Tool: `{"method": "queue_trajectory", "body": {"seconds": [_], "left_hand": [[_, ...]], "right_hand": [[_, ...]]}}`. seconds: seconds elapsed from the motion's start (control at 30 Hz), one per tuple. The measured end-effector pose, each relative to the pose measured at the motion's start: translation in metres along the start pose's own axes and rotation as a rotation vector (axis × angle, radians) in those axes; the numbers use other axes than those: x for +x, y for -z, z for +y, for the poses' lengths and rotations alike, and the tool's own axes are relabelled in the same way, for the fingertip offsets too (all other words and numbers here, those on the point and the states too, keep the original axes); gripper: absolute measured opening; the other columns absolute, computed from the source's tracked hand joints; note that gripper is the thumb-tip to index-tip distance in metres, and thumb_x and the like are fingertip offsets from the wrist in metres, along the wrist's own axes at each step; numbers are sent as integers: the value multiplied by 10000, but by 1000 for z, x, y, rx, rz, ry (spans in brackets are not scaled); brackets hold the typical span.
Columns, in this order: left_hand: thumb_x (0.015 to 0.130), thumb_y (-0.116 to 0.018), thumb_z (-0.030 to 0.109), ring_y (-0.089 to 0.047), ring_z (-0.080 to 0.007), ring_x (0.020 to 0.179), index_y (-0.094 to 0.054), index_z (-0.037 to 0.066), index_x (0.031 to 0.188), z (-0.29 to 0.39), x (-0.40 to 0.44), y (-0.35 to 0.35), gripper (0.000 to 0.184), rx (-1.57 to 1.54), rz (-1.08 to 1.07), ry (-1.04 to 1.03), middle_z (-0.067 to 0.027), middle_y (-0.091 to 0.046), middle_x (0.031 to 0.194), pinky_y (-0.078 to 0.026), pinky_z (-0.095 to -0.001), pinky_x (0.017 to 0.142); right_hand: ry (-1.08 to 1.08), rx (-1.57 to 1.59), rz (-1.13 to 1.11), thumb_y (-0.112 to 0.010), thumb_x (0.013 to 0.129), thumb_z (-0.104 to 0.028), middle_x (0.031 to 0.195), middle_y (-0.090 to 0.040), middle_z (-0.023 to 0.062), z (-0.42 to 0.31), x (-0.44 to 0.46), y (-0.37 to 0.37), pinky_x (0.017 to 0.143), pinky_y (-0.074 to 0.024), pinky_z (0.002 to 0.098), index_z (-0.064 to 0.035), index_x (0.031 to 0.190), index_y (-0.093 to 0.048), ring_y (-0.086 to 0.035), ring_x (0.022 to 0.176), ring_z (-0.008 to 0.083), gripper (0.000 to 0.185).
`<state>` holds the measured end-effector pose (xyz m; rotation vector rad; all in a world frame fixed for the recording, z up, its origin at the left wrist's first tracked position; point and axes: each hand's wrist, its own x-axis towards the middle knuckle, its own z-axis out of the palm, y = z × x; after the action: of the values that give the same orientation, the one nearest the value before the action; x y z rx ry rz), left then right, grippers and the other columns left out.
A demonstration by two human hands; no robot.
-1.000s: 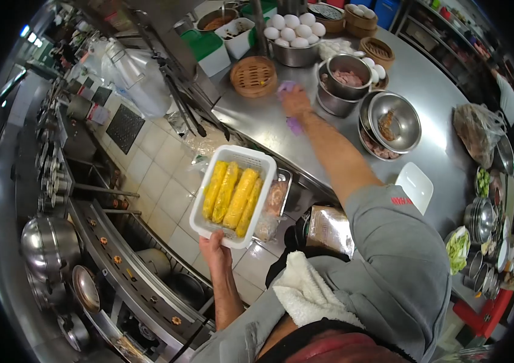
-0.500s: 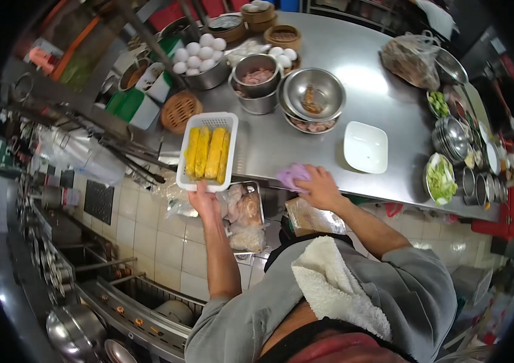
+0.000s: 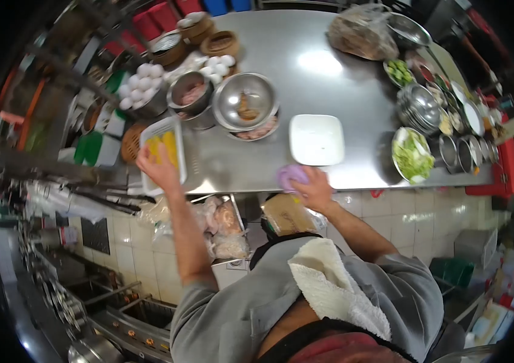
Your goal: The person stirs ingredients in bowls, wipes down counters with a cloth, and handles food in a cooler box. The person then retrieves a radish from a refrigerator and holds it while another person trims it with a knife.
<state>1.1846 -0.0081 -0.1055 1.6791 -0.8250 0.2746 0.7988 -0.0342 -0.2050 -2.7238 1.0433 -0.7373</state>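
My left hand is over the near part of a white plastic basket at the table's left end. Its fingers look apart and reach over the yellow wrapped blocks; whether they touch the blocks I cannot tell. A purple cloth is bunched in my right hand at the front edge of the steel table. Just behind that hand sits a white square dish.
A steel bowl with brown bits rests on a bowl of meat. Pots, eggs and bamboo steamers crowd the back left. Bowls of cut greens and a bagged item stand right. Below the edge lies a tray of bagged meat.
The basket has moved back and left onto the table, and my left hand has shifted from its near rim to over the yellow blocks. My right hand still holds the cloth; the view has shifted.
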Motion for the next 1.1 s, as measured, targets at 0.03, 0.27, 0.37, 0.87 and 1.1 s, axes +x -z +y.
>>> {"method": "queue_trajectory", "body": {"seconds": [0.03, 0.27, 0.37, 0.87, 1.1], "left_hand": [[833, -634, 180, -485, -230, 1010, -509, 3, 1132, 18, 20, -14, 369, -53, -72, -15, -124, -466, 1098, -424, -327, 853], [817, -626, 164, -606, -225, 841, -607, -13, 983, 6, 145, -128, 243, 47, -640, -277, -134, -611, 933, -479, -314, 754], [799, -603, 167, -629, -254, 860, -628, 1, 986, -40, 186, -182, 251, 144, -837, -313, -153, -654, 935, -483, -332, 768], [599, -643, -36, -570, -253, 970, -234, 90, 1409, -103, 258, -342, 916, 442, -1804, -379, -178, -490, 1263, -487, -337, 774], [605, -685, -22, -584, -216, 826, -534, 26, 1131, -67, 247, -339, 550, 549, -1773, -318, -138, -622, 966, -482, -360, 712]], "right_hand": [[27, 18, -55, -688, 680, -305, 1231, -442, 132, -3, 7, 2, 839, -385, 436, -251, 1049, -636, -420, 1075, 329, 377], [95, 84, -154, -693, 688, -384, 1236, -430, 126, -16, 42, 4, 905, -374, 464, -270, 1117, -592, -385, 1126, 334, 456], [47, 49, -156, -709, 661, -395, 1236, -425, 122, -17, 41, -3, 868, -384, 454, -293, 1078, -602, -394, 1105, 321, 443], [-100, 109, -267, -669, 701, -396, 1245, -438, 130, -17, 45, 5, 962, -335, 468, -303, 1132, -566, -404, 1167, 325, 453], [-82, 90, -213, -621, 701, -278, 1240, -440, 120, -16, 43, -3, 998, -306, 470, -325, 1149, -534, -393, 1189, 329, 459]]}}
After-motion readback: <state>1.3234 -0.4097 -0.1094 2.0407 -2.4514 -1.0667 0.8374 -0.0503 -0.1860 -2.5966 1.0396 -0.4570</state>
